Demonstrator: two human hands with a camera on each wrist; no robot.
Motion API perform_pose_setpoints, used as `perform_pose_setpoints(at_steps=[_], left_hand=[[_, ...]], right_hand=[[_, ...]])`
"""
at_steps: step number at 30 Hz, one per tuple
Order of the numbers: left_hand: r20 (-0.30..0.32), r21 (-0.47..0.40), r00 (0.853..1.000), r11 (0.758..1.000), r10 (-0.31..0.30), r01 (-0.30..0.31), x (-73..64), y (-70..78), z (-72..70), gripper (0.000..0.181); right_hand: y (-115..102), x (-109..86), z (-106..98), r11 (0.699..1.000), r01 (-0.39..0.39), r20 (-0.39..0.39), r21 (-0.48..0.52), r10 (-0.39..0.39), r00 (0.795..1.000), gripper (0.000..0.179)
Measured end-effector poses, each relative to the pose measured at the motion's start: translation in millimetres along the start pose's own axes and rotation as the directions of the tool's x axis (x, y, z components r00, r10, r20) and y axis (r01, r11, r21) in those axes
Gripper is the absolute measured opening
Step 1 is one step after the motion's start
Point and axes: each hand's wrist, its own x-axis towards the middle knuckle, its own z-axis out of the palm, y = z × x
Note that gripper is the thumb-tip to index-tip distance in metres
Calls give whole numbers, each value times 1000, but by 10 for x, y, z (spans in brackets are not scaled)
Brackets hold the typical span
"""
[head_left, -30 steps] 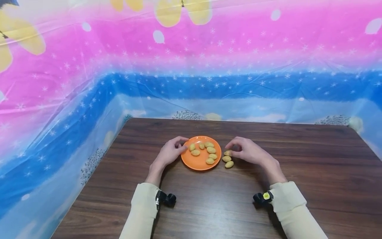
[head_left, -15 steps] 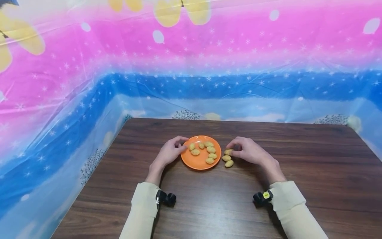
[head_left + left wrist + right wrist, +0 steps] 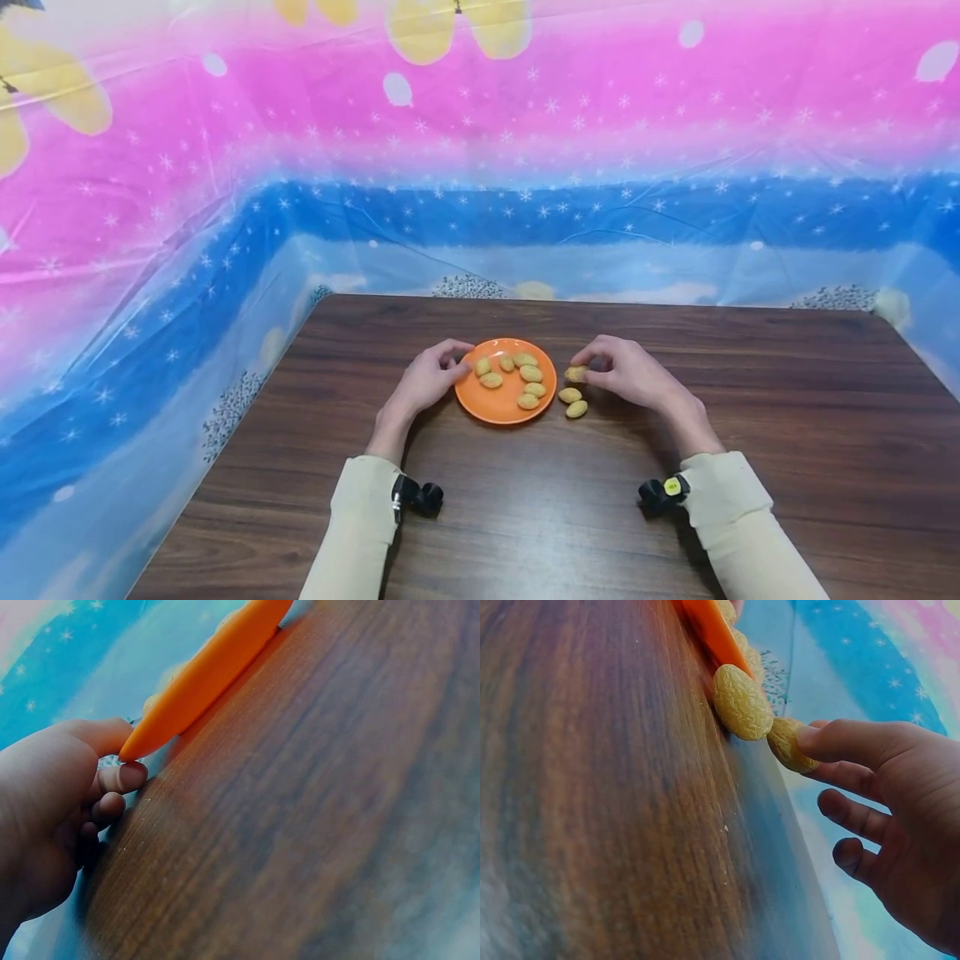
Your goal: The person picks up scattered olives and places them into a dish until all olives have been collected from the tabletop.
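Observation:
An orange plate [image 3: 491,410] bearing several tan, wrinkled, oval walnuts [image 3: 531,373] sits on the brown table. My left hand [image 3: 429,379] pinches the plate's left rim; the left wrist view shows the thumb over the edge and a finger [image 3: 133,776] beneath it. To the right of the plate, my right hand [image 3: 626,371] holds a walnut [image 3: 786,744] between thumb and forefinger, its other fingers loosely bent. Two more walnuts [image 3: 570,396] lie on the table just below that hand, close to the plate's right rim.
A dark wood-grain table [image 3: 480,517] spreads around the plate. Behind it and along the left hangs a pink and blue printed cloth [image 3: 480,150]. Black wrist cameras [image 3: 427,498] sit at both cream sleeve cuffs.
My right hand has risen slightly with the walnut in its fingertips, away from the two others on the table. The left hand and the plate stay in place.

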Motion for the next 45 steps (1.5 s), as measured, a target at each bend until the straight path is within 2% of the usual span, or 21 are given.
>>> perform_pose_setpoints(at_steps=[11, 23, 35, 45], left_hand=[[-6, 1, 1000, 1000, -10, 10, -14, -21, -1, 30], [-5, 0, 1000, 1000, 10, -10, -4, -20, 9, 31], [-10, -4, 1000, 1000, 21, -21, 14, -17, 14, 31], [-19, -8, 1000, 1000, 18, -18, 22, -25, 19, 31]], right_hand=[[-37, 9, -3, 1000, 25, -18, 4, -25, 1000, 18], [-238, 114, 38, 993, 114, -46, 5, -114, 992, 19], [-530, 352, 134, 988, 146, 47, -45, -144, 989, 19], [-619, 490, 337, 985, 136, 85, -102, -128, 988, 18]])
